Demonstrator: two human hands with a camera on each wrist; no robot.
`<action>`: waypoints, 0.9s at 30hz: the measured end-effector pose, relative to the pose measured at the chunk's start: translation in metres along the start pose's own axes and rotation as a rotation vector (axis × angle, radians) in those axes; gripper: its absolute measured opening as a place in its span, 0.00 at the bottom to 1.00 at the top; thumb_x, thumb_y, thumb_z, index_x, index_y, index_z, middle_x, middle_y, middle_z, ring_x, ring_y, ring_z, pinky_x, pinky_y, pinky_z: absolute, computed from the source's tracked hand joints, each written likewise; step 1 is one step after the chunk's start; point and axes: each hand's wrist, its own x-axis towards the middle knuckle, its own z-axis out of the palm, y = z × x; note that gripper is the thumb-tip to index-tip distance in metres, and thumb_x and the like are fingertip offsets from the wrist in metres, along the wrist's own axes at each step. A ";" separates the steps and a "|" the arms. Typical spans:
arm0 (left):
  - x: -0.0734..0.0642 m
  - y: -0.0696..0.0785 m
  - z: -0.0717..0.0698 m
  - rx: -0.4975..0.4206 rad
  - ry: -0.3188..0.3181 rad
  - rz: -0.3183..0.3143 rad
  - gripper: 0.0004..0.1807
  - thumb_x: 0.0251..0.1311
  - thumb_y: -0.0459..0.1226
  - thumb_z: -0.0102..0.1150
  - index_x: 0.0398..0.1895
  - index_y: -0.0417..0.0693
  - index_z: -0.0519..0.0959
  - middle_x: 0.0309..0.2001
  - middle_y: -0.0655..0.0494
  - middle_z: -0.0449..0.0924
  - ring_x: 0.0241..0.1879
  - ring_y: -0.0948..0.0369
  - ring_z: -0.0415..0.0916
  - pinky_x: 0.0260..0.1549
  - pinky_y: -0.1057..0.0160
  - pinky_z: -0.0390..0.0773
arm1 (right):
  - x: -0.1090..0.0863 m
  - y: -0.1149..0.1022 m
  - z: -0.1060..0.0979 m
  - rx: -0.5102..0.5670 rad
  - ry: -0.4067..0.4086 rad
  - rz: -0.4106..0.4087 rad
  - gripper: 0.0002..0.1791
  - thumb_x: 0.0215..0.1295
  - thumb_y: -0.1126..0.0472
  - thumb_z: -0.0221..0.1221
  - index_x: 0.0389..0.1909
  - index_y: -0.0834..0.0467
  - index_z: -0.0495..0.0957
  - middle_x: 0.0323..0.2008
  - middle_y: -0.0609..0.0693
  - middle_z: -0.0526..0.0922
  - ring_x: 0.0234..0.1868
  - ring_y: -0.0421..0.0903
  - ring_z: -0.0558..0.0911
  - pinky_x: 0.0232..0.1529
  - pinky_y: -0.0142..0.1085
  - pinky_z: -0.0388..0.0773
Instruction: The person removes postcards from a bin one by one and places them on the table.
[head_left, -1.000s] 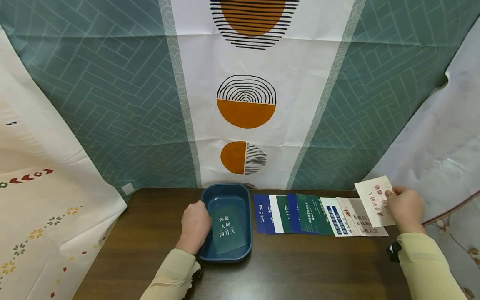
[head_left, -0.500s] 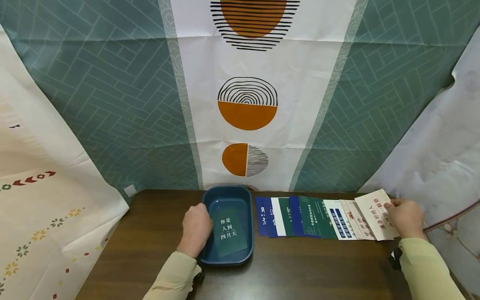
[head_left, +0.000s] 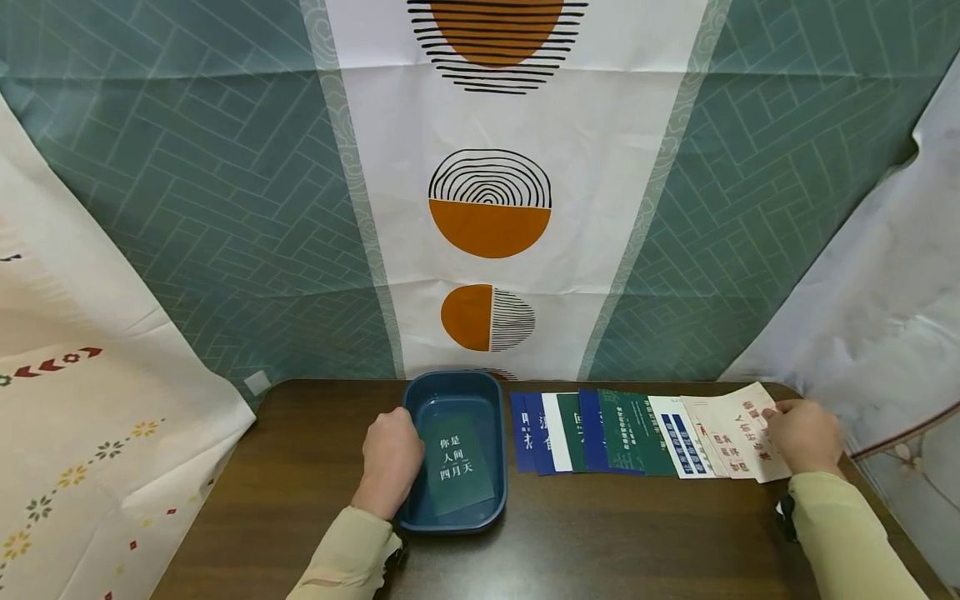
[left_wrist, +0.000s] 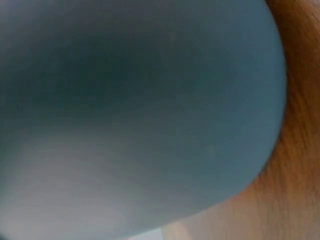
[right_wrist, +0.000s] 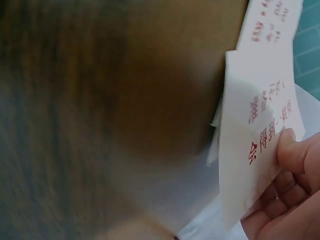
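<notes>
My left hand (head_left: 392, 458) grips the left rim of a dark blue tray (head_left: 491, 520). A green card (head_left: 457, 467) with white characters lies inside the tray. My right hand (head_left: 806, 435) pinches a cream card (head_left: 750, 437) with red characters at the right end of a row of cards. In the right wrist view, the thumb lies on the face of this cream card (right_wrist: 260, 115) and the fingers are behind it. The left wrist view holds mostly the blurred blue tray (left_wrist: 225, 125); no fingers show there.
Overlapping cards, several of them blue cards (head_left: 593, 442), green cards (head_left: 626, 429) and white cards (head_left: 678, 442), run along the back of the brown wooden table (head_left: 600, 533). A patterned cloth (head_left: 487, 117) hangs behind, with pale cloths at both sides.
My right hand has lowered the cream card from a raised, tilted position onto the right end of the row, where it overlaps its neighbour. The left hand stays on the tray.
</notes>
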 end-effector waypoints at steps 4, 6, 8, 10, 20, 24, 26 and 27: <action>-0.001 0.000 0.000 -0.005 0.011 0.015 0.04 0.49 0.29 0.57 0.23 0.35 0.78 0.21 0.42 0.80 0.19 0.51 0.79 0.09 0.58 0.72 | 0.002 0.003 0.003 -0.034 -0.012 0.023 0.20 0.64 0.54 0.53 0.42 0.67 0.80 0.41 0.71 0.79 0.35 0.69 0.76 0.22 0.47 0.70; -0.002 0.000 0.000 -0.008 0.013 0.018 0.04 0.49 0.29 0.57 0.22 0.36 0.78 0.20 0.42 0.79 0.18 0.51 0.78 0.08 0.59 0.70 | 0.003 0.006 0.006 -0.056 -0.011 0.018 0.19 0.63 0.55 0.53 0.39 0.68 0.80 0.37 0.71 0.80 0.33 0.69 0.76 0.20 0.47 0.70; -0.003 0.000 0.000 -0.007 0.015 0.022 0.04 0.49 0.29 0.57 0.21 0.36 0.78 0.19 0.42 0.79 0.17 0.51 0.78 0.07 0.60 0.69 | 0.003 0.008 0.008 -0.072 -0.018 0.021 0.20 0.64 0.54 0.52 0.38 0.69 0.80 0.36 0.71 0.80 0.32 0.69 0.76 0.20 0.47 0.70; -0.003 0.000 0.000 -0.004 0.018 0.022 0.04 0.49 0.29 0.57 0.21 0.36 0.78 0.19 0.43 0.78 0.17 0.51 0.78 0.07 0.60 0.69 | 0.003 0.008 0.009 -0.072 -0.028 0.043 0.21 0.64 0.54 0.51 0.40 0.70 0.78 0.38 0.72 0.79 0.34 0.70 0.75 0.23 0.49 0.70; -0.003 0.002 0.000 0.016 0.008 0.016 0.05 0.49 0.30 0.59 0.25 0.34 0.79 0.21 0.42 0.80 0.18 0.52 0.79 0.08 0.59 0.71 | -0.003 0.003 0.006 -0.116 -0.053 0.046 0.28 0.65 0.52 0.48 0.38 0.78 0.74 0.38 0.80 0.74 0.35 0.75 0.73 0.27 0.54 0.70; -0.002 0.001 0.000 0.017 -0.002 0.016 0.06 0.49 0.30 0.59 0.26 0.33 0.80 0.22 0.41 0.80 0.19 0.52 0.79 0.09 0.58 0.72 | -0.006 -0.009 0.010 -0.067 0.042 -0.015 0.24 0.65 0.54 0.49 0.42 0.76 0.74 0.39 0.78 0.75 0.37 0.74 0.73 0.29 0.56 0.69; -0.001 0.000 0.000 0.025 -0.009 0.011 0.06 0.49 0.30 0.59 0.27 0.33 0.80 0.23 0.41 0.81 0.19 0.51 0.79 0.10 0.57 0.73 | -0.007 -0.022 0.012 -0.036 0.122 -0.075 0.21 0.65 0.57 0.51 0.44 0.74 0.75 0.40 0.77 0.75 0.38 0.74 0.73 0.32 0.58 0.68; 0.000 0.000 0.000 0.028 -0.010 0.009 0.06 0.49 0.30 0.59 0.27 0.33 0.80 0.23 0.41 0.81 0.20 0.51 0.79 0.10 0.57 0.73 | -0.009 -0.032 0.011 -0.016 0.146 -0.097 0.20 0.64 0.57 0.52 0.45 0.73 0.74 0.41 0.76 0.75 0.40 0.73 0.73 0.34 0.59 0.68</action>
